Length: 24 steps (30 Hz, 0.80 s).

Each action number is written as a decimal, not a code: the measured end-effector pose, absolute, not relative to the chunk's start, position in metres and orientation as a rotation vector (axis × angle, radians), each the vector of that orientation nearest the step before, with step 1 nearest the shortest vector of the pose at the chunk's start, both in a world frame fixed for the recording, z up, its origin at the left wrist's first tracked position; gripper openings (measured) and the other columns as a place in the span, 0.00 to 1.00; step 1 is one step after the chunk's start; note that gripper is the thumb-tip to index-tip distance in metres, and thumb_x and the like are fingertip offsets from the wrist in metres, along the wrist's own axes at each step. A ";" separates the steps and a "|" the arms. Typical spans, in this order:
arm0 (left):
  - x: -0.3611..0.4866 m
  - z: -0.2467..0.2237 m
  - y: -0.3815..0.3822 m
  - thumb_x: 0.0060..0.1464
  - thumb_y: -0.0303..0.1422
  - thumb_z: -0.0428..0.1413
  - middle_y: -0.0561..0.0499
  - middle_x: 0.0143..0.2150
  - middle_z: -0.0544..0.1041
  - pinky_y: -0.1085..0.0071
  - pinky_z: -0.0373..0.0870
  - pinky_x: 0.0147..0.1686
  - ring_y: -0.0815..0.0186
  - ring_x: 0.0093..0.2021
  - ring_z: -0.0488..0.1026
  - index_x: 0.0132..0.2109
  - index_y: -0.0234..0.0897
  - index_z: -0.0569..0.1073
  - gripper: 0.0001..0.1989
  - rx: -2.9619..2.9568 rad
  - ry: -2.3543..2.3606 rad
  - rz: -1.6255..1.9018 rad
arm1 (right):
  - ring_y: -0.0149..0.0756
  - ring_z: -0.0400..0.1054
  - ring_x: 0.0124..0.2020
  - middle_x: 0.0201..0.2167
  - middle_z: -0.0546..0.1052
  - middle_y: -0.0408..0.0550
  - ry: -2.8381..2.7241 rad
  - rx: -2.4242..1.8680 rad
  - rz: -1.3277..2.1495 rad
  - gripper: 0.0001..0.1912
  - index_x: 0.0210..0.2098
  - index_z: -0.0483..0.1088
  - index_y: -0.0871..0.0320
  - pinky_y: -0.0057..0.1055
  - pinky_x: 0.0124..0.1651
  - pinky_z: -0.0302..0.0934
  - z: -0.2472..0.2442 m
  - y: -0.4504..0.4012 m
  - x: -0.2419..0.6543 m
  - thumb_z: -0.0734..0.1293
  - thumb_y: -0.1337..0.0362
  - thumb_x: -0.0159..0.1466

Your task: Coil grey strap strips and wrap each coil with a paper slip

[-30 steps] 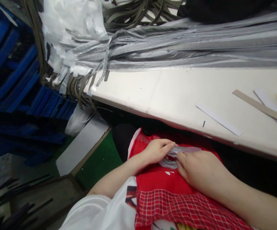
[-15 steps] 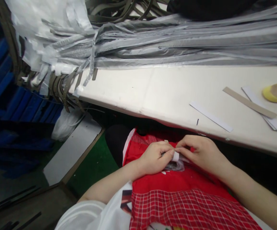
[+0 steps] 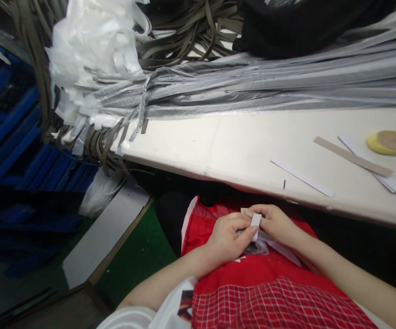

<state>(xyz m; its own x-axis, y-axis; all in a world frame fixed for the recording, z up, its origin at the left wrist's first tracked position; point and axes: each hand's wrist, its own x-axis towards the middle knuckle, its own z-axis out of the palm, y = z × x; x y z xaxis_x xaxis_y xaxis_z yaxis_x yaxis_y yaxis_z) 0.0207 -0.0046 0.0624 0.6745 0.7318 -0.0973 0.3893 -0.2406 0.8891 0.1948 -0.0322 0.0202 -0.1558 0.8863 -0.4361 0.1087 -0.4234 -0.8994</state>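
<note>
Over the lap, on a red apron (image 3: pixel 269 269), my left hand (image 3: pixel 230 233) pinches a small white strip (image 3: pixel 256 220) between thumb and fingers. Close against it on the right, my right hand (image 3: pixel 275 223) is closed behind the strip; its fingertips are partly hidden, so what it grips is unclear. Beneath the fingers shows a crumpled clear plastic piece (image 3: pixel 260 247) with something dark in it. A small beige end (image 3: pixel 244 210) sticks out above the left fingers.
The white table (image 3: pixel 211 146) carries long plastic-wrapped strips (image 3: pixel 269 82), a white strip (image 3: pixel 302 177), a tan strip (image 3: pixel 351 156) and a yellow tape roll (image 3: pixel 388 141). Brown straps (image 3: pixel 98 141) hang at its left end. A black cloth (image 3: pixel 297 27) lies at the back.
My right hand has drawn in closer to my left, and its fingers now sit behind the white strip, which stands up more visibly. The view has shifted, so the table appears lower.
</note>
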 end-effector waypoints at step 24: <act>0.008 0.069 0.016 0.52 0.45 0.58 0.54 0.18 0.69 0.77 0.56 0.20 0.74 0.18 0.62 0.26 0.31 0.76 0.19 1.158 1.104 0.177 | 0.39 0.70 0.26 0.25 0.77 0.48 -2.196 -1.456 0.917 0.25 0.32 0.72 0.56 0.34 0.32 0.61 0.023 -0.060 0.209 0.50 0.53 0.72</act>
